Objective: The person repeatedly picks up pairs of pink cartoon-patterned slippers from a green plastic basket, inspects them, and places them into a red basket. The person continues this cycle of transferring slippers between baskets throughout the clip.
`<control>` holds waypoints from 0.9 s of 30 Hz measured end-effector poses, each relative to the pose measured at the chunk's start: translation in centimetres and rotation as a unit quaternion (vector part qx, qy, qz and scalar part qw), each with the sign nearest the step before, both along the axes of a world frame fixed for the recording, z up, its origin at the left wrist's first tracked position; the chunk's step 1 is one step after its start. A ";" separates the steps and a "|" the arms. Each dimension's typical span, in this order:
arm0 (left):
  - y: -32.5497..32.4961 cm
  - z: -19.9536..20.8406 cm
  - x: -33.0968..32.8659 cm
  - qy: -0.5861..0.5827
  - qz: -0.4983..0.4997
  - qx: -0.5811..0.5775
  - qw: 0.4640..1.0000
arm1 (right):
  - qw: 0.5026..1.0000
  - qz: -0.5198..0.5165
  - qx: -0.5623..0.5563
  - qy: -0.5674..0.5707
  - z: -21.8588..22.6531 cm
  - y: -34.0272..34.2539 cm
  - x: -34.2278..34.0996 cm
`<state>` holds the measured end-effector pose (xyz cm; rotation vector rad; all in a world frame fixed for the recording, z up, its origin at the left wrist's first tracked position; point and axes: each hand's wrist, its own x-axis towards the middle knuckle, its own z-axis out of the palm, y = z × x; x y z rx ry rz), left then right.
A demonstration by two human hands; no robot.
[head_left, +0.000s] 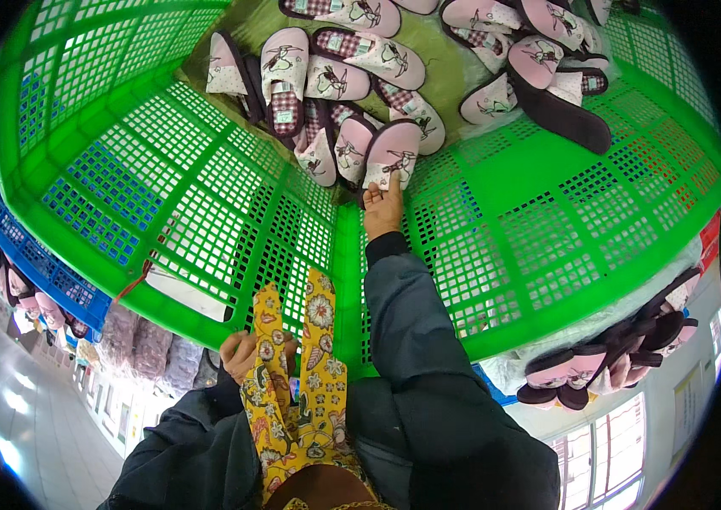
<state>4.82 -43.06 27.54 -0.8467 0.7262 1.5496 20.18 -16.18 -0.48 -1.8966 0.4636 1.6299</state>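
Nearest: yellow floral cloth [322,314] at person's front. Left hand [241,354] beside it, by near rim of green crate [496,183], fingers curled, partly hidden; cannot tell whether it grips anything. Right hand [383,212] further in, fingers closed on near end of pink-and-white slipper [394,151], which lies at near edge of cluster. Beyond: other slippers [377,58] heaped on olive sheet [454,78] inside crate. Outside: blue crate [20,234] at left, more slippers at right.
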 end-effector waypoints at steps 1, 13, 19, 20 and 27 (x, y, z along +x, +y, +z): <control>0.7 0.1 0.1 0.009 -0.006 -0.001 1.000 | 1.000 0.014 -0.005 -0.002 1.0 0.7 -0.2; 7.6 2.3 -1.1 0.379 -0.551 -0.142 0.730 | 0.935 0.341 0.055 0.076 3.9 -4.5 -6.8; 24.3 2.7 -5.0 0.295 -0.661 -0.077 0.686 | 0.862 0.476 0.170 -0.035 -0.2 -1.2 -4.9; 26.5 1.9 -5.5 0.296 -0.610 -0.094 0.729 | 0.843 0.497 0.194 -0.064 -0.1 -0.1 -5.1; 36.3 -5.6 -11.4 0.699 -0.608 -0.056 0.373 | 0.858 0.428 0.273 -0.075 2.2 6.1 -9.8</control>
